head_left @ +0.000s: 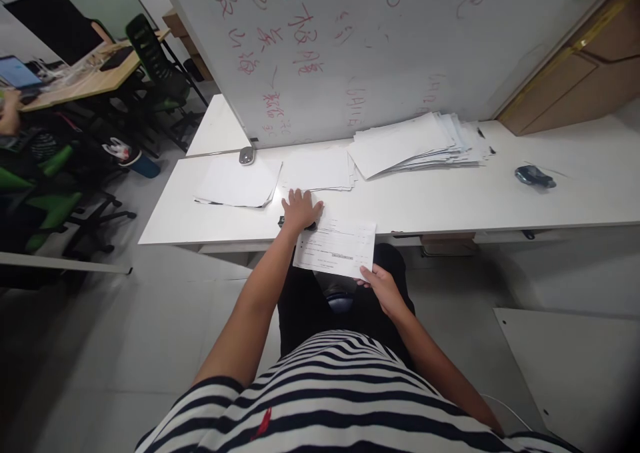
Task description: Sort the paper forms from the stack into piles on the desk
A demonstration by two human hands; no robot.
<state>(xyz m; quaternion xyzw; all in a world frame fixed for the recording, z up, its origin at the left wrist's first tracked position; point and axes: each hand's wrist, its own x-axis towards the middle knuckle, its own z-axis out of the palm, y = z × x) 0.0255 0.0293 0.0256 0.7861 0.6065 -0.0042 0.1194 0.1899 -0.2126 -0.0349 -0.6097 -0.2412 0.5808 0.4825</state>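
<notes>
My left hand (300,212) lies palm down near the desk's front edge, its fingers spread. Beneath the palm is a small black object (282,223), mostly covered, perhaps a stapler; only its ends show. My right hand (381,286) pinches the lower right corner of a printed sheet of paper (336,246), thumb on top. The sheet extends past the desk edge above my lap, and its upper left part reaches the black object under my left hand. Whether several sheets are stacked there I cannot tell. Just beyond my left fingertips lies a small paper pile (317,170).
On the white desk (165,220) are another paper pile (237,181), a large uneven paper stack (405,143), a grey mouse (247,155) and a dark blue object (535,176). A whiteboard (320,60) rises behind. A cardboard box (575,73) stands right. Another person's arm (10,113) shows far left.
</notes>
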